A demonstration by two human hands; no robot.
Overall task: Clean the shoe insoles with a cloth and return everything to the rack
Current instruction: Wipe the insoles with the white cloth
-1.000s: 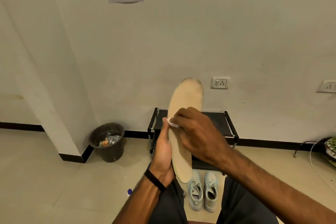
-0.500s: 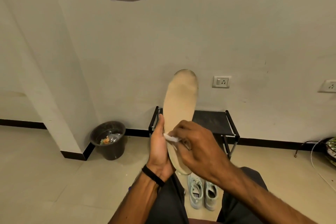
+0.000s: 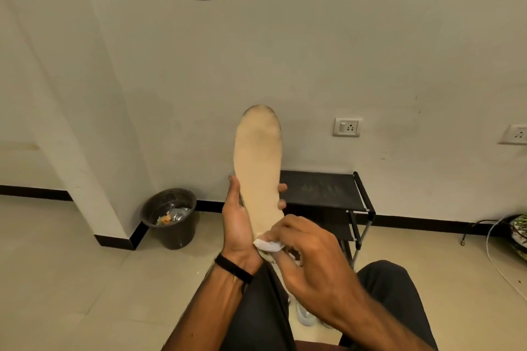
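Beige foam insole [image 3: 258,168] upright above lap, gripped mid-length by left hand [image 3: 238,222], thumb one edge, fingers the other. Right hand [image 3: 310,259] pinching white cloth [image 3: 268,245] against heel end. Probably light, bendy; best supported near wiped spot.

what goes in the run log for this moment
left hand holds insole upright | right hand wipes heel end with cloth

Right hand [image 3: 310,259] and cloth [image 3: 268,245] lower now, down at the insole's [image 3: 258,168] heel.
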